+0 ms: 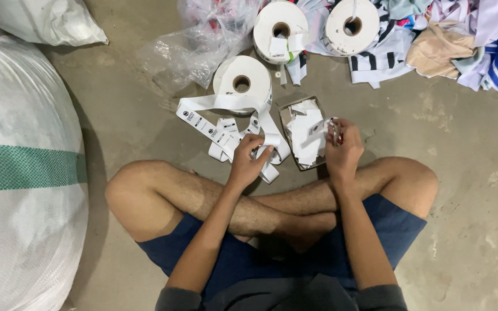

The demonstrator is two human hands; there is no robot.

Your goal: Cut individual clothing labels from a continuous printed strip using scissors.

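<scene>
I sit cross-legged on a concrete floor. My left hand (248,156) grips a white printed label ribbon (214,129) that unwinds in loops from a white roll (242,84) lying flat in front of me. My right hand (343,147) is closed around small scissors (335,130) with red on the handle, held just over a small open box (287,118) piled with cut white labels (306,135). The two hands are a short way apart, above my shins.
Two more white ribbon rolls (280,30) (351,26) lie farther off, beside crumpled clear plastic bags (194,49). A heap of mixed coloured garments (462,43) fills the top right. A big white woven sack with a green band (24,167) stands at my left.
</scene>
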